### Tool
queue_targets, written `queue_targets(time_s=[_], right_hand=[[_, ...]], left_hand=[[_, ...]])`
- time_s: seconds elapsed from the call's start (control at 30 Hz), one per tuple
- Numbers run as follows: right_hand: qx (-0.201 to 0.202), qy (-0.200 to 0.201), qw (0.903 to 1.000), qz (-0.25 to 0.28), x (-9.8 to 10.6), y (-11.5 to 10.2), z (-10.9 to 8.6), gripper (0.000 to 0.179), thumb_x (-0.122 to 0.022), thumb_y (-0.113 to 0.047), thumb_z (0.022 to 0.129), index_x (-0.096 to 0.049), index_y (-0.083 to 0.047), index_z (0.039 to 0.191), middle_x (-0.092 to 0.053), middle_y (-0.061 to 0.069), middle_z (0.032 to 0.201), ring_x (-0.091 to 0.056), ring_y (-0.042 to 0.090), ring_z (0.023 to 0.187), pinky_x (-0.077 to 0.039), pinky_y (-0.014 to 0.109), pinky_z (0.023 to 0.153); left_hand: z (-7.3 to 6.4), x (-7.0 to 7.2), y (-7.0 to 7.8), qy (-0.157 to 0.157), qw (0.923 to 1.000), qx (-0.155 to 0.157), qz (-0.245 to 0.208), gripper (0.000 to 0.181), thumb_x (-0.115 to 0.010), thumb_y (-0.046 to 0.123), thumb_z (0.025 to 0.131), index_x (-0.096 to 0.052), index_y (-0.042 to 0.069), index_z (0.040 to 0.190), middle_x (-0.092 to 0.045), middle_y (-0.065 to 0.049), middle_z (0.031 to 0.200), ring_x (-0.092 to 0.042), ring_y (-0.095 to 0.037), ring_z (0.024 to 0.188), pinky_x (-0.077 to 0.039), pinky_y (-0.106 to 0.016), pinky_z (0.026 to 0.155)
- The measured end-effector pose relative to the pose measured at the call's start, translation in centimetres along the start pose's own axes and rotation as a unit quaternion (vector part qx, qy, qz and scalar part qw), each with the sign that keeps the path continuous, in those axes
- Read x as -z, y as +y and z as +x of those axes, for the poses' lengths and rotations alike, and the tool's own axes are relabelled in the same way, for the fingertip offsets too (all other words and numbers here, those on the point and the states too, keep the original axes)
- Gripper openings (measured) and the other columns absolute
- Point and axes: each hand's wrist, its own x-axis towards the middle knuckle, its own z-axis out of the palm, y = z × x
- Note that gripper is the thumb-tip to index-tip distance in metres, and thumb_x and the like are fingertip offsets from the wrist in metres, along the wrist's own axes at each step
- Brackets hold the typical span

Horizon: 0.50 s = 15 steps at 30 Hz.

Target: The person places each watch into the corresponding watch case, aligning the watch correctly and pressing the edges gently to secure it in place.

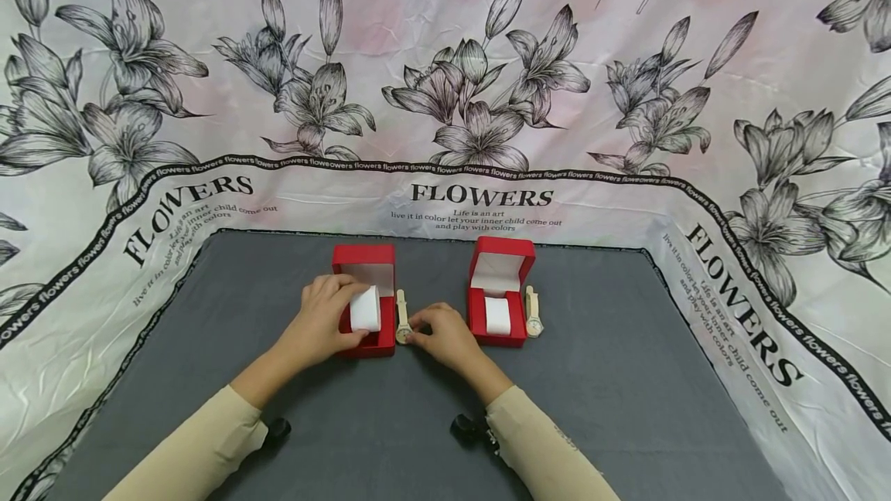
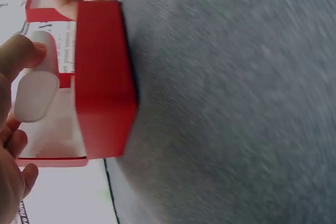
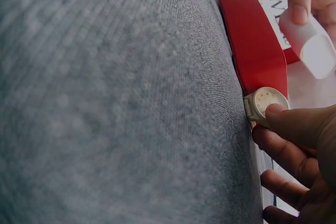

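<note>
My left hand (image 1: 322, 322) pinches a white watch cushion (image 1: 366, 309) between thumb and fingers. The cushion is held just above the base of the left red watch box (image 1: 364, 254), whose lid stands raised. Close to that box's right side lies a pale-strapped wristwatch (image 1: 401, 306) with a round dial. My right hand (image 1: 447, 337) grips this watch at its case; in the right wrist view the thumb covers part of the watch dial (image 3: 265, 96). The left wrist view shows the rounded end of the cushion (image 2: 35, 97).
Further right stands a second red box (image 1: 503, 247), lid up, with a white cushion (image 1: 497, 316) seated inside. Another pale wristwatch (image 1: 532, 311) lies along its right side. The grey tabletop (image 1: 376, 424) meets a flower-printed cloth (image 1: 480, 215) at the back and sides.
</note>
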Motion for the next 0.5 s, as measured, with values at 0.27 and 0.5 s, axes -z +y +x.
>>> queue_targets(time_s=[0.27, 0.5], right_hand=[[-0.011, -0.008, 0.9988, 0.048, 0.2, 0.3, -0.4, 0.015, -0.081, -0.025, 0.089, -0.081, -0.019, 0.103, -0.072, -0.008, 0.094, -0.062, 0.011, 0.097, -0.052, 0.037, 0.092], [-0.022, 0.012, 0.9952, 0.095, 1.5, -0.4, -1.5, 0.018, -0.081, -0.026, 0.09, -0.08, -0.022, 0.108, -0.07, -0.009, 0.099, -0.061, 0.01, 0.097, -0.054, 0.037, 0.091]], left_hand=[[-0.4, 0.7, 0.9, -0.014, 0.9998, 0.001, -0.014, 0.073, -0.091, 0.029, 0.075, -0.059, 0.015, 0.14, -0.051, -0.01, 0.141, -0.04, -0.034, 0.132, -0.028, -0.057, 0.101], [-0.8, 1.4, 1.9, 0.001, 0.9998, 0.013, -0.011, 0.073, -0.091, 0.027, 0.075, -0.058, 0.017, 0.14, -0.055, -0.01, 0.137, -0.043, -0.032, 0.127, -0.029, -0.054, 0.099]])
